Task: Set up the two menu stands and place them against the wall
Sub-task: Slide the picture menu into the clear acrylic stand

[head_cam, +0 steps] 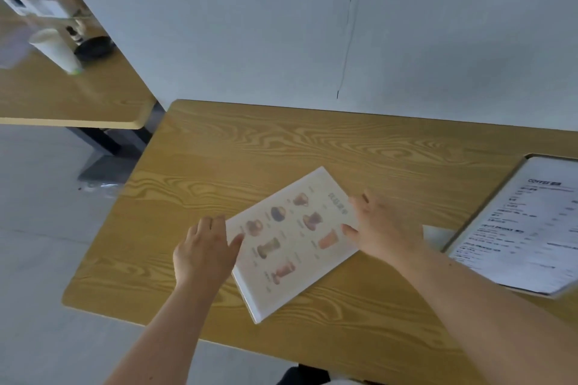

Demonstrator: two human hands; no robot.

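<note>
White drinks menu stand (294,241) lies flat, grasped by left hand (203,247) and right hand (380,228).

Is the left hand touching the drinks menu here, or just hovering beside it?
Touching. In the head view the left hand has its thumb lying across the left edge of the drinks menu, with no gap showing between them.

Pale wall (281,25), grey floor (40,228) — two wood-grain tables (281,147), the far one cluttered.
</note>
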